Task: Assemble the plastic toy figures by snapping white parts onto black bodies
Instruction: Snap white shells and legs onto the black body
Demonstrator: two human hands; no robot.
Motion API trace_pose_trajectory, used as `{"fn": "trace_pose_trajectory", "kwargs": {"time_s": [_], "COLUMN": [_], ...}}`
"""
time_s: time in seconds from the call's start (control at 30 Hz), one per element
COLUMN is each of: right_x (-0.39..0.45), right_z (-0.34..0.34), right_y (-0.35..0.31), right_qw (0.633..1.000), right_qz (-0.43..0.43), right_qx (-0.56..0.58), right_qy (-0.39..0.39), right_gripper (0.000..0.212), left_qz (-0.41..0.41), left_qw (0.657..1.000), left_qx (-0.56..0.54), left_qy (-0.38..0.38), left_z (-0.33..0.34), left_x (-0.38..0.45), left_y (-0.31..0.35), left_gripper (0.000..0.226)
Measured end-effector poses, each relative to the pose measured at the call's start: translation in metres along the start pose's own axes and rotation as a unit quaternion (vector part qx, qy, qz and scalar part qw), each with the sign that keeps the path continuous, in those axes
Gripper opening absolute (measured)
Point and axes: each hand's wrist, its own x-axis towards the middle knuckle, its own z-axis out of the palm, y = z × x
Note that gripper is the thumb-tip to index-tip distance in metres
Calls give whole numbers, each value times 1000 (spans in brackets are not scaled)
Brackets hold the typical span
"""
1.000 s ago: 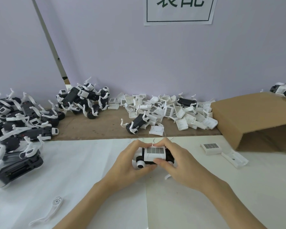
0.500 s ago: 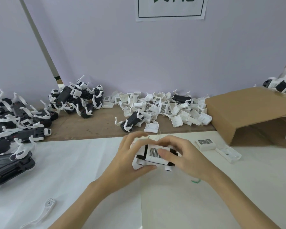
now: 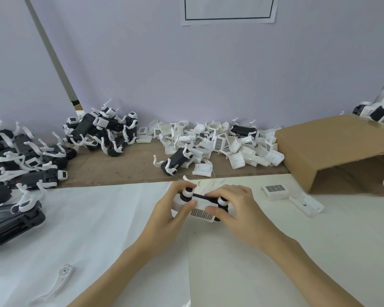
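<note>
Both hands up over the white desk (image 3: pixel 98 218), near its middle, sharing one toy figure (image 3: pixel 203 203). Left hand (image 3: pixel 171 209) grips the figure's left end, thumb laid across the front, fingers curled over the top by a round white joint. Right hand (image 3: pixel 237 209) grips the right end, fingers curled over the top, thumb tucked under near the second white joint. Figure held clear of the desk; black body runs as a dark bar between the two joints, and a white grille panel (image 3: pixel 202 214) faces down and toward the camera.

Just right of the hands, on the desk: one loose white grille part (image 3: pixel 275 191) and a longer white part (image 3: pixel 306 203) touching or nearly touching it. Near left corner: a single white leg piece (image 3: pixel 53 286).

Behind the hands, on a brown board (image 3: pixel 120 171) along the wall: a lone black figure with white legs (image 3: pixel 175 161), tipped over; a heap of loose white parts (image 3: pixel 220 142) beyond it; a cluster of assembled figures (image 3: pixel 102 131) to the left. Far left, a bigger pile of assembled figures (image 3: pixel 16 165) spilling onto the desk.

Right side: an open cardboard box (image 3: pixel 333 147) on its side, more figures (image 3: pixel 377 111) on top of it. Paper sign (image 3: pixel 228 9) on the wall, lettering cut off.
</note>
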Motion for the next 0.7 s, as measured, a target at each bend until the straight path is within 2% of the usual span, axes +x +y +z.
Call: {"fn": "trace_pose_trajectory", "kwargs": {"time_s": [0.17,0.23,0.3,0.4,0.47,0.53,0.6,0.7], "right_x": [2,1,0,3,4,4,4,-1], "right_z": [4,3,1,-5,-9,-9,-6,-6], "right_y": [-4,-7,-9,-11,-12,-14,-11,-8], "right_qw": [1000,1000,996,954,918,887,899,949], "right_qz": [-12,-6,31,153,225,255,226,127], "right_qx": [-16,-2,74,251,327,382,371,285], "right_qy": [20,21,35,49,5,-44,-45,-53], "right_gripper": [22,17,13,23,30,38,43,31], "left_qz": [12,3,38,118,135,117,82,2], "left_qw": [999,999,999,984,985,992,996,999], "left_qx": [-19,-28,18,134,100,46,28,-31], "left_qy": [37,37,27,-12,-29,-23,-1,26], "left_z": [-1,-2,-5,-11,-9,-5,-3,-3], "left_x": [1,2,2,3,4,1,0,0], "left_y": [5,8,8,6,7,8,8,9], "left_gripper": [22,30,45,65,58,49,43,34]}}
